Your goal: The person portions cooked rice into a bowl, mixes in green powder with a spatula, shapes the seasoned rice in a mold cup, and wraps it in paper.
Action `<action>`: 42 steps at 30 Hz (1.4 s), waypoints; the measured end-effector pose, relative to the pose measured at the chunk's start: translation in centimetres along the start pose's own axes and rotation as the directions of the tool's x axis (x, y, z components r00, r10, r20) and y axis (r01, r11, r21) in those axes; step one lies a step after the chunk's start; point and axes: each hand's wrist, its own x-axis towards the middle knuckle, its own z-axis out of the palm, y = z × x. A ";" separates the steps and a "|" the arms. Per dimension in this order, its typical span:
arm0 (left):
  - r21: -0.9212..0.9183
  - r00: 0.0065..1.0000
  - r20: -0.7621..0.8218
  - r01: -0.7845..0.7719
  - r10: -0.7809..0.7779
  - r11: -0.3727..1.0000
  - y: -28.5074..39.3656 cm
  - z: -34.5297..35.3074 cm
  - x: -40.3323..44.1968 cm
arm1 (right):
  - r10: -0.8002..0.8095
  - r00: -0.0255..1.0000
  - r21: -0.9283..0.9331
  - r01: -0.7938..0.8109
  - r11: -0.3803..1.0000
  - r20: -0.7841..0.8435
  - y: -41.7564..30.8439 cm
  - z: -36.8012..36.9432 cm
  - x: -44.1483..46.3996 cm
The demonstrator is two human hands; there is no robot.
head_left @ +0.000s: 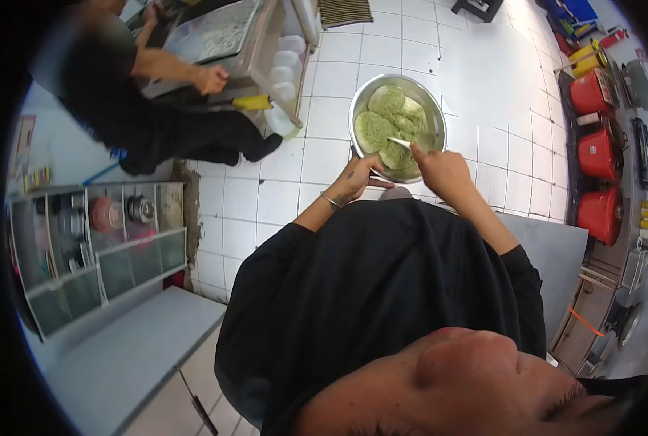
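A large round metal bowl (356, 120) is in front of me, with several mounds of green, crumbly mixture (375, 129) in it. At its near left rim, my left hand (357, 176) grips the bowl, thumb toward the edge and fingers low on the outside. My right hand (440, 171) is closed over the near right rim around a slim utensil (401, 143) with a whitish end pointing into the mixture. A greyish rounded shape beside my right fingers looks like a spoon's head; whether it belongs to the same utensil I cannot tell.
Another person (171, 120) stands at the left by a workbench with a large tray (219, 33). Red bins (598, 155) line the right side. A glass-fronted shelf (106, 240) and grey countertop (135, 356) are at lower left; white tiles (327, 160) cover the floor.
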 end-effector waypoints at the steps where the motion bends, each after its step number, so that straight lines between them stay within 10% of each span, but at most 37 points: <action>1: -0.057 1.000 0.013 0.026 -0.025 0.998 0.8 0.0 2.6 | 0.018 1.000 0.043 -0.017 0.999 -0.021 2.7 -0.4 1.8; 5: -0.173 0.995 0.022 0.099 -0.097 0.980 5.5 1.2 14.2 | 0.128 0.985 0.209 -0.101 0.973 -0.117 13.1 -7.2 7.8; 12: 0.165 0.998 -0.057 0.033 -0.024 0.986 17.1 5.3 31.0 | -0.021 0.998 0.111 0.028 0.993 -0.059 23.5 -8.8 26.2; 17: -0.081 0.999 -0.030 -0.042 0.040 0.996 26.5 5.6 40.0 | -0.141 0.978 0.196 0.170 0.966 -0.155 33.6 -13.3 37.3; 27: -0.207 0.997 0.070 -0.018 0.033 0.978 44.0 5.1 64.3 | -0.095 0.990 -0.205 0.072 0.976 -0.103 49.7 -17.0 60.5; 37: -0.010 0.999 0.023 0.040 -0.040 0.999 57.3 9.8 87.3 | 0.128 0.977 0.122 -0.108 0.987 -0.171 70.2 -18.9 72.2; 42: -0.044 0.997 0.048 0.064 -0.062 0.997 63.6 12.6 99.6 | 0.219 0.971 0.618 -0.116 0.778 -0.093 83.1 -22.4 82.6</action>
